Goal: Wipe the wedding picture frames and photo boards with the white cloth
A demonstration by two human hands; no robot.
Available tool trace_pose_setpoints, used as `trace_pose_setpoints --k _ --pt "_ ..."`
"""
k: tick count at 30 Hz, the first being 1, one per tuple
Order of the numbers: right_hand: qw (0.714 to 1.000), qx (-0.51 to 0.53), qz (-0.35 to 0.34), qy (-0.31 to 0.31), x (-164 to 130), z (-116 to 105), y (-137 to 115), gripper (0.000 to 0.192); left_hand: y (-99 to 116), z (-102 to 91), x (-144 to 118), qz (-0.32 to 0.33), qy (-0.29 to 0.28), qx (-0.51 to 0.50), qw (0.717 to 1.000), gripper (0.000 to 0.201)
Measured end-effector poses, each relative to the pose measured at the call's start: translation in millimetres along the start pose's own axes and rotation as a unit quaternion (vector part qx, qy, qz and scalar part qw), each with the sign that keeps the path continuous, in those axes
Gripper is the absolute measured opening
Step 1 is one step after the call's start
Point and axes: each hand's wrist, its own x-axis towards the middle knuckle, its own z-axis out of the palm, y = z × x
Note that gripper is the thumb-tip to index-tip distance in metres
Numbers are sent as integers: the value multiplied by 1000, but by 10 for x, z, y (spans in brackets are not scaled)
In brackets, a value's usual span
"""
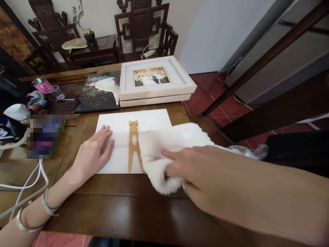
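Observation:
A white board lies flat on the wooden table, with a gold A-shaped metal stand leg on it, its split end toward me. My left hand rests on the board's left edge, fingers stretched out, holding nothing. Over the board's right part lies a fluffy white cloth, touching the gold piece's right side. My right hand grips the bunched cloth, its index finger pointing forward and pressed on it. The cloth hides the board's right side.
Stacked white picture frames and a dark photo panel stand behind the board. At the left are a pink tumbler, a clear plastic cup, a white cup and white cables.

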Motion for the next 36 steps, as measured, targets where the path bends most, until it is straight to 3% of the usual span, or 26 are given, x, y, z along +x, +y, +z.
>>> trace_pose_setpoints --k 5,8,13,16,20,26,31,36 --pt "997 -44 -15 64 393 -112 299 34 17 -7 3 4 3 2 1000 39" --pt "992 -73 -38 92 595 -80 463 45 26 -11 5 6 7 1 1000 39" --pt "988 -95 -28 117 587 46 400 42 24 -8 16 7 11 -2 1000 39" --pt "991 -88 -28 92 428 70 229 40 14 -2 23 6 10 1 1000 39" --pt "998 -47 -47 9 171 72 35 45 -1 3 19 8 5 6 1000 40" --pt "998 -16 -54 -43 22 -4 69 35 2 4 0 6 4 9 1000 40" --pt "995 -84 2 46 365 5 189 51 18 -3 2 14 8 7 1000 40" --pt "986 -128 37 104 665 146 134 55 27 -11 9 11 7 7 1000 41"
